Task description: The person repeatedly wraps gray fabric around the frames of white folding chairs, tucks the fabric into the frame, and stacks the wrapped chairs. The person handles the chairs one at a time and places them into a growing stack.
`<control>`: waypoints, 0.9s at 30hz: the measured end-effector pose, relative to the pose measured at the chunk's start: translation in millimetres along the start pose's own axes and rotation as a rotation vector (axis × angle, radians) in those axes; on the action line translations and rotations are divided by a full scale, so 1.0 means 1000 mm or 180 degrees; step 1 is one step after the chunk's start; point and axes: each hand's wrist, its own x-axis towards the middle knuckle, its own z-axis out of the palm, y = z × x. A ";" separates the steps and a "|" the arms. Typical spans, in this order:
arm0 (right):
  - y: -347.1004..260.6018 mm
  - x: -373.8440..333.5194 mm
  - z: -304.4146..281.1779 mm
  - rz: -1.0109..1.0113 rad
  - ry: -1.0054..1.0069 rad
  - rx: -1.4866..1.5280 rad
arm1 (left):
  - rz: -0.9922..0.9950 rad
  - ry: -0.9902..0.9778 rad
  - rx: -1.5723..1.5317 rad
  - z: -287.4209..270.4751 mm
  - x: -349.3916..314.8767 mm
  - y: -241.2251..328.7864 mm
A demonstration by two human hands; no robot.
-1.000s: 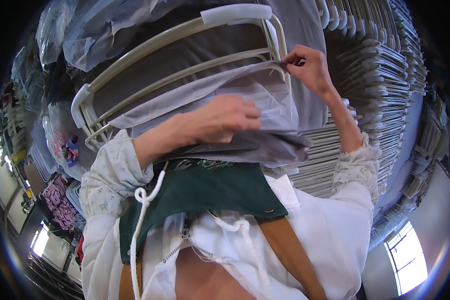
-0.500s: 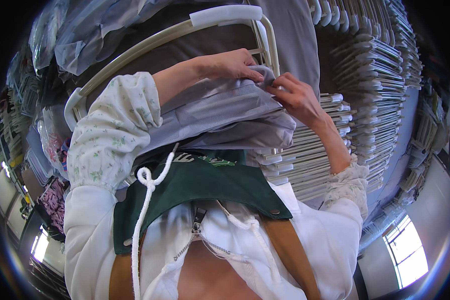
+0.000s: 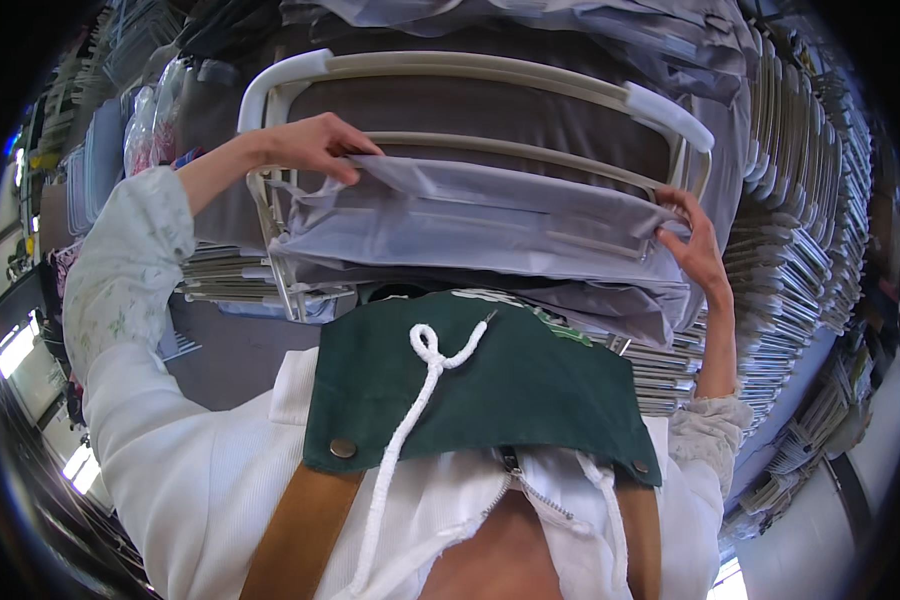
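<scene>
A light grey fabric cover (image 3: 530, 235) is stretched across in front of me, creased and hanging in folds at its lower edge. It lies over the near part of a cream tubular metal frame (image 3: 490, 68), which has white plastic sleeves at its corners. At the cover's upper left corner, my left hand (image 3: 310, 146) is closed on the fabric between thumb and fingers. My right hand (image 3: 694, 240) grips the cover's right end, fingers over the edge and thumb on the near side, close to the frame's side tube.
Stacked frames with white ends (image 3: 785, 270) rise on the right, and more stacked metal tubes (image 3: 232, 272) lie at the left. Grey fabric (image 3: 570, 30) is heaped beyond the frame. Clear plastic-wrapped things (image 3: 142, 130) stand at the far left.
My hands were close together at the cover's right end; now they are wide apart, the left moved left and the right slightly right. The cover lies spread wider, and the frame sits more level in view.
</scene>
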 end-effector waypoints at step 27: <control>-0.290 0.140 0.318 -0.0775 0.0134 -0.1305 | 0.0911 -0.0541 0.0288 -0.072 -0.024 -0.157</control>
